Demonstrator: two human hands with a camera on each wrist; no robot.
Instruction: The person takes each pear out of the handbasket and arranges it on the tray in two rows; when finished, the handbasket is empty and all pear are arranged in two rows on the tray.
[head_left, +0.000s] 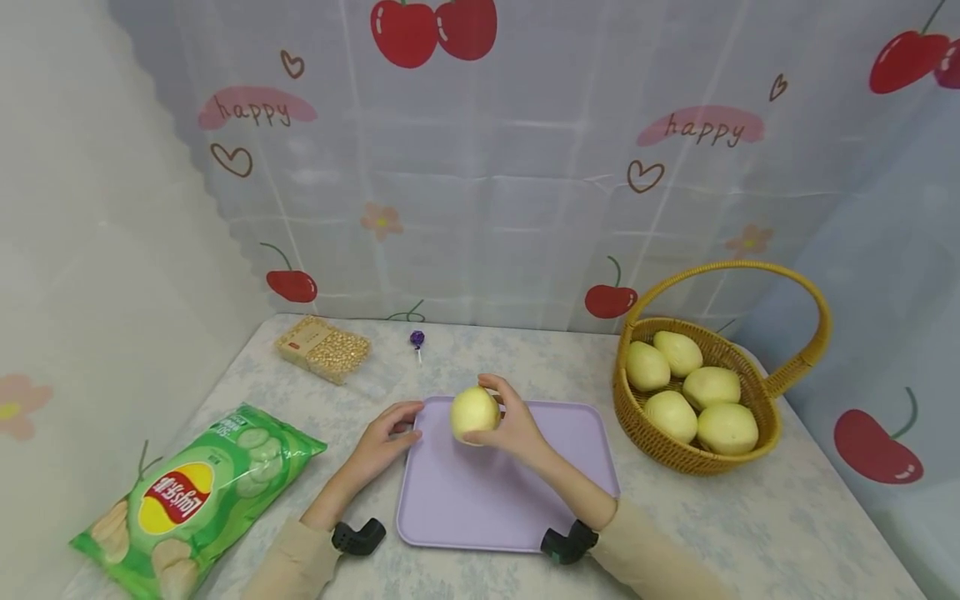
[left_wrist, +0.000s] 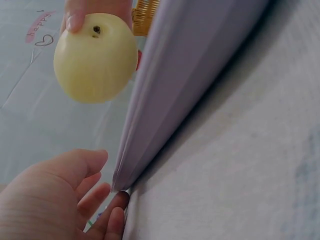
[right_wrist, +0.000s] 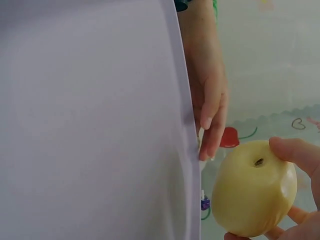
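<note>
My right hand [head_left: 517, 429] holds a pale yellow pear [head_left: 474, 414] between thumb and fingers, above the back half of a lilac tray [head_left: 468, 508]. Seen from the right wrist, the pear [right_wrist: 250, 192] turns its dark-pitted end toward the camera, with the thumb close beside the pit. At the tray's back left corner is my left hand [head_left: 384, 443], fingers loosely bent along the rim. The left wrist view has this hand's fingertips right at the tray's corner [left_wrist: 120, 185], the thumb standing apart from it.
A wicker basket [head_left: 626, 408] with a tall handle holds several pears at the right. On the left lie a green chip bag [head_left: 202, 500] and, farther back, a pack of yellow kernels [head_left: 322, 348]. A purple lollipop [head_left: 417, 338] lies behind the tray, before a printed curtain [head_left: 480, 250].
</note>
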